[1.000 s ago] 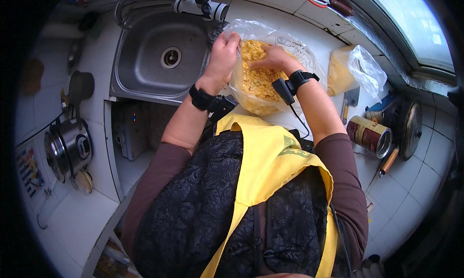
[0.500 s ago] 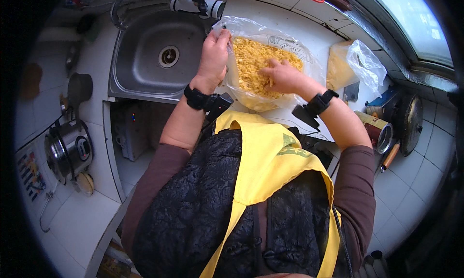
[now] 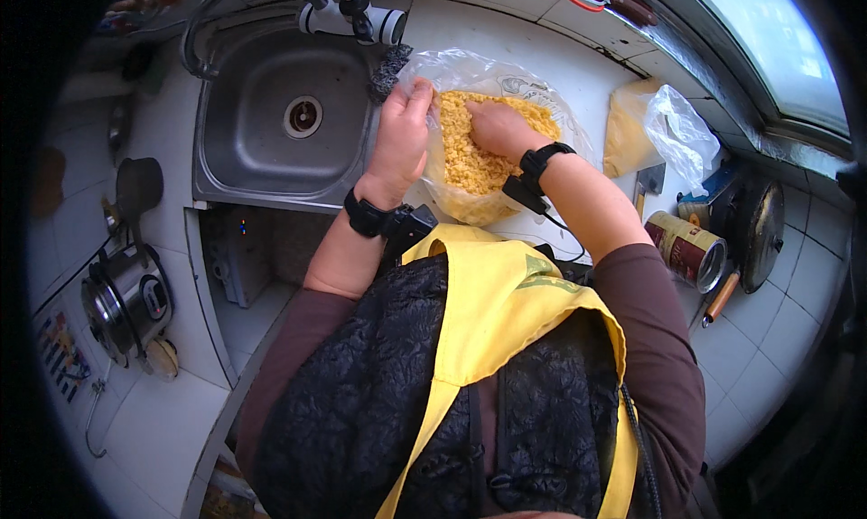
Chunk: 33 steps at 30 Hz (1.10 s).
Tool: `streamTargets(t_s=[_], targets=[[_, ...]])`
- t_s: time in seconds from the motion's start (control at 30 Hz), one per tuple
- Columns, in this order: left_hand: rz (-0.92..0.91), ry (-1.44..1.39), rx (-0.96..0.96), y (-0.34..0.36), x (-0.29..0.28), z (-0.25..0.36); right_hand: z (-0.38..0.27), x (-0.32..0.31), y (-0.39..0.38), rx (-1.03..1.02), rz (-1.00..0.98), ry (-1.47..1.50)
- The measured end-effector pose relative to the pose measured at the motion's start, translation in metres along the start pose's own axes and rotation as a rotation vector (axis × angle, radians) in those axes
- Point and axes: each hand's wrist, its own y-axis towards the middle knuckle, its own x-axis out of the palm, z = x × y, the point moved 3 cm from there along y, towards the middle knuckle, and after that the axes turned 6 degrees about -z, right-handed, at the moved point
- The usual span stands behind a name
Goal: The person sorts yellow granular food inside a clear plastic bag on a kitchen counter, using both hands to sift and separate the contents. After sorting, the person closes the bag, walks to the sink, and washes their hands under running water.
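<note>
Presently, in the head view, the only one I monitor from afar, a clear plastic bag (image 3: pixel 456 66) of yellow, crumbly food (image 3: pixel 459 144) lies open on the white counter (image 3: pixel 578 63), right of the sink (image 3: pixel 253 113) and near the counter's front edge. The left hand (image 3: pixel 402 140) pinches the bag's rim at its left side; the right hand (image 3: pixel 501 129) reaches inside, fingers down in the food, and whether they close on any of it I cannot tell. By my reading, the opening is done and the handling is under way: the crumbs look loose and fairly even, though how much working remains I cannot judge. A dark scouring pad (image 3: pixel 390 75) sits by the sink's right edge, hemming in the left hand's side. Toward the counter's right end are a second bag (image 3: pixel 628 131) with tan contents, a broad metal blade (image 3: pixel 652 178) just beside it, and a tin can (image 3: pixel 686 248) on its side. Partly blocking my sight of the food is the right hand itself.
</note>
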Motion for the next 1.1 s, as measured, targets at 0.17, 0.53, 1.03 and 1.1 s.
streamTargets(t_s=[0.17,0.53,1.03,1.1], targets=[[-0.050,0.036,0.019,0.003,-0.001,-0.003,0.003,-0.007,0.011,0.135,0.048,0.039],[-0.063,0.069,0.035,0.003,-0.004,0.000,0.014,-0.042,-0.045,0.065,-0.066,0.261],[-0.097,0.086,0.009,0.012,0.004,0.001,0.076,-0.021,0.009,0.350,-0.176,0.654],[-0.083,0.073,0.008,0.010,0.006,0.004,0.072,-0.026,0.004,0.322,-0.231,0.696]])
